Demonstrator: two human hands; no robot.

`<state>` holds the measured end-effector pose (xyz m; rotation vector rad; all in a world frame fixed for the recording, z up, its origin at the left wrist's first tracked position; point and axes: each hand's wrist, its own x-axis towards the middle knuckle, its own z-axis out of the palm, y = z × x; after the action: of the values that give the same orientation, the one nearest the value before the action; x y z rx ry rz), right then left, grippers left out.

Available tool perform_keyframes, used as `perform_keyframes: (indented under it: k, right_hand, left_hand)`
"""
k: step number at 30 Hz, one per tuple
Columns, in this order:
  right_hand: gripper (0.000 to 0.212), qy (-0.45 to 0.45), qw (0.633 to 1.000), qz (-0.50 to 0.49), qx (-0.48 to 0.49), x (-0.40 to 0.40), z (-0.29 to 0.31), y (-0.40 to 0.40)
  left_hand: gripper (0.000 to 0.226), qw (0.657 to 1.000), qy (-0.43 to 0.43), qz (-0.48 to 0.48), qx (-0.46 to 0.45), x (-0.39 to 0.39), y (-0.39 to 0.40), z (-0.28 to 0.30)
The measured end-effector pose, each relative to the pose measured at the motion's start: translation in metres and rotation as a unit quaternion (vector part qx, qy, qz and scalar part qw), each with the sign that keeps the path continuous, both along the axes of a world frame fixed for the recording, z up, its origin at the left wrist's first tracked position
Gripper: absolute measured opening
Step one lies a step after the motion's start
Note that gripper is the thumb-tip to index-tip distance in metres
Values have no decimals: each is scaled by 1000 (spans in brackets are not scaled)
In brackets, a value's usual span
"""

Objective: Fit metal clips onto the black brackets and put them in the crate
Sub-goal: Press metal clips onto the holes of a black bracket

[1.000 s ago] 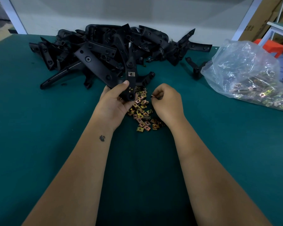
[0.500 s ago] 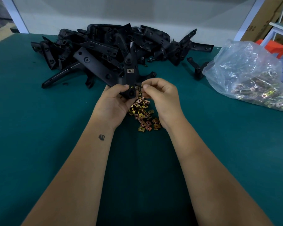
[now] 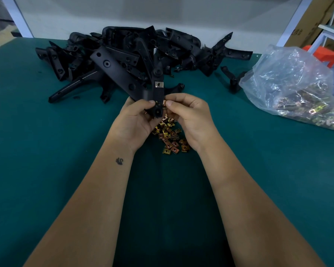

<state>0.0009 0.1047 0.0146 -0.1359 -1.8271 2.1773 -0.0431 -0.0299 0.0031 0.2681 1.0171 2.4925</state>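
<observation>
My left hand (image 3: 135, 120) grips the lower end of a black bracket (image 3: 158, 95) held upright above the table. One silver clip (image 3: 158, 84) sits on the bracket's upper part. My right hand (image 3: 189, 116) pinches a small brass-coloured clip (image 3: 164, 103) against the bracket's right edge, beside my left thumb. Under both hands lies a loose pile of metal clips (image 3: 171, 138) on the green table (image 3: 46, 151). A heap of black brackets (image 3: 135, 53) fills the far middle of the table. No crate is in view.
A clear plastic bag of clips (image 3: 297, 89) lies at the right. A single black bracket (image 3: 233, 79) lies just left of the bag. Cardboard boxes (image 3: 312, 20) and a white frame with an orange item stand beyond the table's right corner.
My right hand picked a clip from the pile, rose and moved left to the bracket's edge. My left hand lifted the bracket slightly and keeps holding it.
</observation>
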Motion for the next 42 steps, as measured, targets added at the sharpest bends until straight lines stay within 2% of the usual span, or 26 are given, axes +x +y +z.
perform_keyframes:
  k: [11, 16, 24, 28, 35, 42]
  right_hand:
    - [15, -5, 999, 26, -26, 1, 1, 2]
    - [14, -8, 999, 34, -41, 2, 2, 2]
    - [17, 9, 991, 42, -130, 2, 4, 1]
    - [20, 7, 993, 26, -116, 1, 4, 4]
    - [21, 8, 996, 26, -80, 1, 4, 6]
    - [23, 1, 997, 43, -62, 4, 5, 6]
  left_hand:
    - [30, 1000, 5, -7, 8, 1, 1, 2]
    - [40, 1000, 19, -7, -5, 5, 1, 4]
    - [45, 998, 41, -10, -40, 8, 3, 7]
    - [36, 996, 56, -7, -66, 8, 3, 6]
    - [36, 996, 54, -10, -76, 7, 2, 6]
    - [46, 996, 51, -10, -76, 8, 0, 5]
